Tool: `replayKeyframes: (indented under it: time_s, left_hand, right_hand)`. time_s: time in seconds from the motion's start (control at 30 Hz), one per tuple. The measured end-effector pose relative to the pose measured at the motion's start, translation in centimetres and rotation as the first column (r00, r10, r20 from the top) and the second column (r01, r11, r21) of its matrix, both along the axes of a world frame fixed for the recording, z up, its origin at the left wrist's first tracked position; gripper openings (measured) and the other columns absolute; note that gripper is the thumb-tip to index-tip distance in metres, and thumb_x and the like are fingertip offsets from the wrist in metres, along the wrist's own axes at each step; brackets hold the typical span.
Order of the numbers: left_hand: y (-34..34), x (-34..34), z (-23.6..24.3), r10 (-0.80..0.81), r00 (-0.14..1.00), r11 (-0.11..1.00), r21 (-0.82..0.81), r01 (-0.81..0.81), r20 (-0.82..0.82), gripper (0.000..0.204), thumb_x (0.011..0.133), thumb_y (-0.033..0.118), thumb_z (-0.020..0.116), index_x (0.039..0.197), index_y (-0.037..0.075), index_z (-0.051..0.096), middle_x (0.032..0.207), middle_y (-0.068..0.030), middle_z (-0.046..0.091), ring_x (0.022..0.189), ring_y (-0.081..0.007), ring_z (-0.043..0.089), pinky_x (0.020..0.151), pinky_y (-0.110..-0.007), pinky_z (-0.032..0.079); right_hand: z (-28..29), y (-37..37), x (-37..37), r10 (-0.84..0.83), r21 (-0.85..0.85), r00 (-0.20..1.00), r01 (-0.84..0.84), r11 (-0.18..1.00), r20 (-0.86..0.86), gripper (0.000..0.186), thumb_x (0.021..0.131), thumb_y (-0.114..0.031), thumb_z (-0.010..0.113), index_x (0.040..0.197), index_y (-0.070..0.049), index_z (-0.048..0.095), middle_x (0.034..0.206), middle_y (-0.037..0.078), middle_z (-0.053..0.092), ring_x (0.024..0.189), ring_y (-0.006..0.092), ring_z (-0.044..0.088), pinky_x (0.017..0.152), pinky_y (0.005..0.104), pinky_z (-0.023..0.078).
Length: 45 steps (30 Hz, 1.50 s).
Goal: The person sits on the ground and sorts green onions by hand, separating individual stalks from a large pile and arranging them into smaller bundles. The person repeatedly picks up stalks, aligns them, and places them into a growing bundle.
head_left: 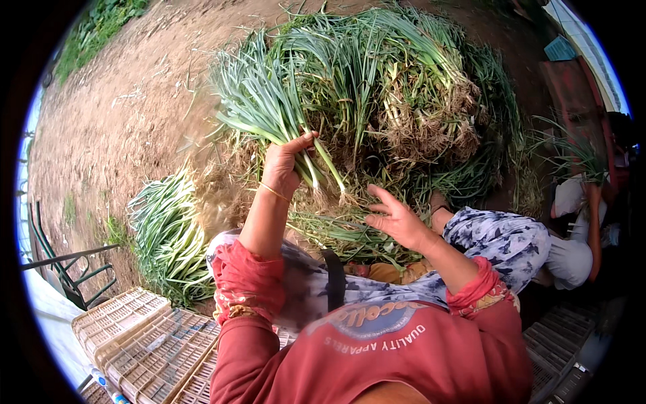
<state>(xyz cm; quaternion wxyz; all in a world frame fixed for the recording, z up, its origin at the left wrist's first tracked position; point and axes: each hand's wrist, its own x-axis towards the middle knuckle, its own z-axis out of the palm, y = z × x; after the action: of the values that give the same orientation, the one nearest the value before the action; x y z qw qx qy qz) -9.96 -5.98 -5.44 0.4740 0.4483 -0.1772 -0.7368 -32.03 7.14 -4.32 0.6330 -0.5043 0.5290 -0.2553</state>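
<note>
My left hand (281, 168) is closed round the lower stems of a bunch of green onions (266, 111). Their long leaves fan out toward the far left, and a few rooted ends hang on the near side of my fist. My right hand (405, 223) is beside those roots, apart from them, with its fingers spread and nothing in them. Just beyond both hands rises a big heap of green onions (350, 60), brown tangled roots showing on its right part. Loose leaves and trimmings (356, 236) lie below my hands, by my legs.
At my left, a neat pile of green onions (168, 232) with pale stems lies on the ground. Beige plastic crates (151, 343) stand at the lower left, near a dark metal frame (81, 269). To the right sits another person (572, 256), holding green onions (582, 158).
</note>
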Motion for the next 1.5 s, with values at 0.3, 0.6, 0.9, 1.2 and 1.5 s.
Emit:
replayKeyframes:
  time_s: [0.3,0.6,0.9,1.2,1.5]
  left_hand:
    - [0.8,2.1,2.3,0.028,0.998,0.996,-0.088,-0.024,0.05,0.012,0.08,0.009,0.06,0.085,0.001,0.053,0.065,-0.0069,0.055,0.054,-0.0145,0.053,0.05,-0.026,0.047]
    - [-1.2,3.6,1.7,0.131,0.989,0.979,-0.167,-0.117,0.074,0.037,0.077,0.009,0.065,0.109,0.002,0.049,0.065,-0.0023,0.048,0.054,-0.0132,0.047,0.048,-0.028,0.043]
    - [-2.0,1.8,0.1,0.008,0.99,1.0,-0.028,-0.004,0.142,0.021,0.073,0.002,0.066,0.091,0.002,0.054,0.073,-0.0086,0.062,0.054,-0.0144,0.055,0.046,-0.027,0.045]
    - [0.4,-0.9,-0.7,-0.2,0.948,0.97,-0.084,0.227,0.25,0.022,0.07,-0.004,0.067,0.091,-0.001,0.059,0.077,-0.0065,0.061,0.066,-0.016,0.059,0.061,-0.027,0.048]
    - [2.1,-1.3,0.5,-0.285,0.945,0.947,-0.104,0.303,0.162,0.02,0.073,-0.001,0.065,0.092,-0.001,0.059,0.077,-0.0066,0.062,0.066,-0.0161,0.059,0.06,-0.027,0.048]
  right_hand:
    - [-6.6,-7.5,6.1,-0.094,-0.153,0.99,0.078,0.985,-0.104,0.017,0.083,-0.012,0.059,0.094,0.001,0.06,0.081,0.006,0.063,0.074,0.0064,0.054,0.067,0.0234,0.045]
    - [-15.9,-15.3,3.2,-0.29,-0.218,0.695,0.193,0.957,-0.658,0.032,0.076,-0.03,0.064,0.079,0.002,0.062,0.073,0.019,0.061,0.068,0.0316,0.059,0.063,0.0377,0.046]
    - [-8.9,-11.0,4.5,-0.382,0.095,0.907,0.37,0.924,0.18,0.014,0.082,-0.012,0.063,0.082,-0.001,0.054,0.066,0.006,0.059,0.052,0.0102,0.056,0.044,0.0208,0.042]
    - [-5.7,-5.3,7.1,-0.303,0.045,0.892,0.306,0.951,0.336,0.011,0.081,-0.008,0.063,0.078,-0.002,0.053,0.066,-0.001,0.055,0.056,0.0042,0.048,0.049,0.0188,0.037]
    - [-4.3,-6.7,6.1,-0.345,-0.104,0.88,0.397,0.912,0.327,0.027,0.086,-0.027,0.059,0.082,-0.001,0.06,0.07,0.0,0.057,0.064,0.0054,0.05,0.058,0.0198,0.04]
